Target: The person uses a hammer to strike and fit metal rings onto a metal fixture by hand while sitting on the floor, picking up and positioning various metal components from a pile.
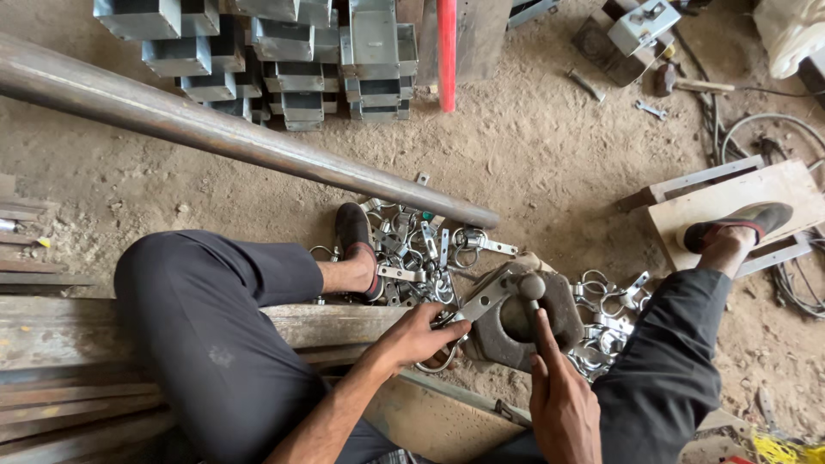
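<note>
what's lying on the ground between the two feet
In the head view, a heap of small metal clamps and a heavy rusty block lie between the left foot and the right foot, on dirt floor.

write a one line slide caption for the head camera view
Seated person's left hand holds a metal clamp strip on a heavy steel block, right hand gripping a hammer handle, amid loose pipe clamps.

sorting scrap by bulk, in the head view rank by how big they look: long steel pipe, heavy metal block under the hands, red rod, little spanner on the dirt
1. long steel pipe
2. heavy metal block, though it lies nearer the camera
3. red rod, partly cut off at the top edge
4. spanner
</note>
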